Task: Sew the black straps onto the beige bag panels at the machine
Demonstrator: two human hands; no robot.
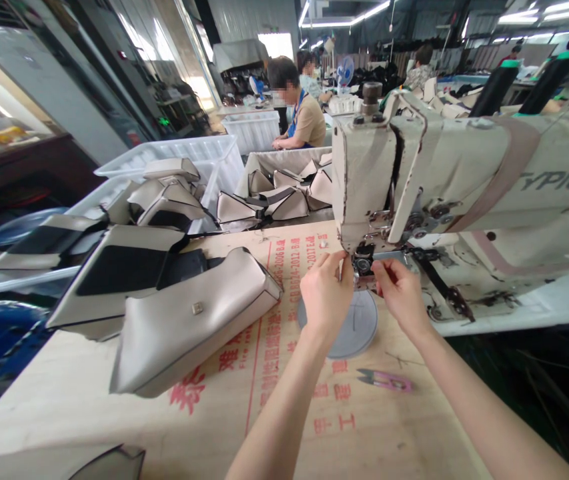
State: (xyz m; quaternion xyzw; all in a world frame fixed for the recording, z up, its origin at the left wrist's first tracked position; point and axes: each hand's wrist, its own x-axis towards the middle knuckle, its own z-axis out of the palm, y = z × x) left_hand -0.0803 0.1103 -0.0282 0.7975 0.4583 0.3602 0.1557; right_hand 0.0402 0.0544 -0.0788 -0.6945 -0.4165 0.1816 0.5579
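Observation:
My left hand (325, 288) and my right hand (400, 290) are raised to the needle area (363, 261) of a cream sewing machine (464, 180), fingertips pinched close together just below its head. Whether a thread runs between the fingers is too fine to see. Under the hands lies a round grey disc (359, 330) on the wooden table (284, 413). A pink thread snipper (387, 380) rests on the table nearer to me. A beige handbag (189, 323) lies to the left, apart from both hands.
More beige and black bag pieces (119, 267) are stacked at the left, with others in white plastic bins (204, 150) and a cloth-lined box (274, 193) behind. People sit working at tables further back (299, 107). Black thread cones (497, 87) stand on the machine.

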